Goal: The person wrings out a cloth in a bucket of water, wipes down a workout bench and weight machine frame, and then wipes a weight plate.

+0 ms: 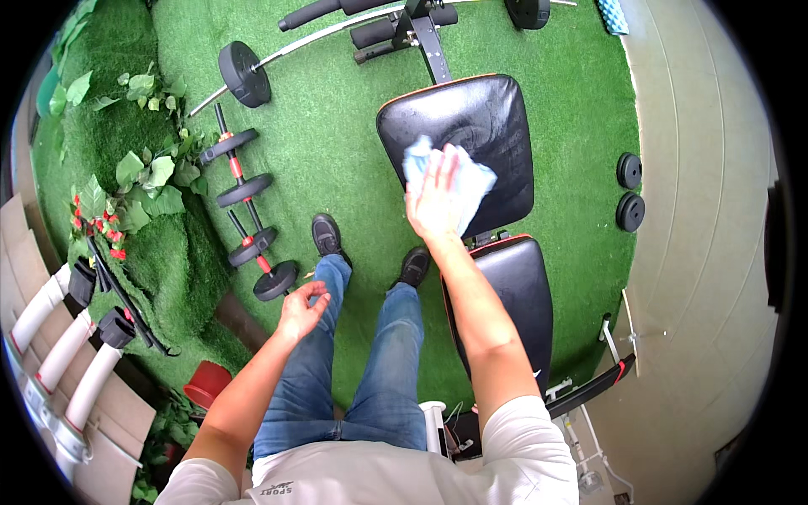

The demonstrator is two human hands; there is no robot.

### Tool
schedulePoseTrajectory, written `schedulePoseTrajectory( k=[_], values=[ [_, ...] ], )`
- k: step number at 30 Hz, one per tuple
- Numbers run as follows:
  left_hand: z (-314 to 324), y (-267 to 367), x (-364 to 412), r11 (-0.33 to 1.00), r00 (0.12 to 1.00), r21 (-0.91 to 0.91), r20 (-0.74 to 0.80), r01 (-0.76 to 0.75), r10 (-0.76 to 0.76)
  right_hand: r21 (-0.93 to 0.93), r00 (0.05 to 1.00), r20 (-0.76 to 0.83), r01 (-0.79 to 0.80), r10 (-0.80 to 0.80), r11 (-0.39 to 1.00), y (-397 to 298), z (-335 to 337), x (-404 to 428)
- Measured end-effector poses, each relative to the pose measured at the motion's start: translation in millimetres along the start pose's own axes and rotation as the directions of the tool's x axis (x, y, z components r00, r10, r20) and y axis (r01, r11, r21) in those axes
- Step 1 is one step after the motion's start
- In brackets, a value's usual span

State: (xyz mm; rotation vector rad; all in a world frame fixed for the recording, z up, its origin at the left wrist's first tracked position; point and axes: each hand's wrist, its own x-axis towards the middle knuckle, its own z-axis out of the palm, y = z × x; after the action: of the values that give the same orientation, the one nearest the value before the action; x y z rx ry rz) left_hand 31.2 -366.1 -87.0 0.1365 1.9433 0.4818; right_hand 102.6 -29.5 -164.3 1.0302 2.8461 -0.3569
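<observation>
My right hand point(435, 202) lies spread over a light blue cloth point(475, 183), pressing it against the black padded seat point(499, 120) of a weight bench. Smeary marks that look damp show on the seat's shiny surface. Below it in the picture is the bench's second black pad point(521, 284), partly covered by my right forearm. My left hand point(304, 312) hangs in front of my left leg, its fingers loosely bent and holding nothing.
A barbell point(315, 41) with black plates lies across the top. Dumbbells point(243, 189) stand left of my feet. Two weight plates point(630, 189) rest by the turf's right edge. Artificial leaves point(145, 177), a red pot point(207, 384) and white padded tubes point(66, 341) are at left.
</observation>
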Motion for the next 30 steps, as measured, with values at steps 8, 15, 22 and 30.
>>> schedulePoseTrajectory(
  k=[8,15,22,30],
  values=[
    [-4,2,14,0.998,0.999,-0.021,-0.016,-0.052,0.052,-0.304,0.994,-0.08,-0.09,0.069,0.948,81,-54,177],
    [3,-19,8,0.992,0.999,-0.125,0.042,-0.005,0.011,0.009,0.864,-0.101,-0.495,0.493,0.869,128,-1,37],
    [10,3,5,0.988,0.998,-0.151,0.058,-0.017,0.026,0.102,0.992,-0.109,0.079,-0.068,0.992,9,34,-27],
    [-24,-9,10,0.98,0.999,-0.199,-0.032,-0.017,0.011,-0.16,0.975,0.004,-0.217,0.22,0.963,2,-31,178]
  ],
)
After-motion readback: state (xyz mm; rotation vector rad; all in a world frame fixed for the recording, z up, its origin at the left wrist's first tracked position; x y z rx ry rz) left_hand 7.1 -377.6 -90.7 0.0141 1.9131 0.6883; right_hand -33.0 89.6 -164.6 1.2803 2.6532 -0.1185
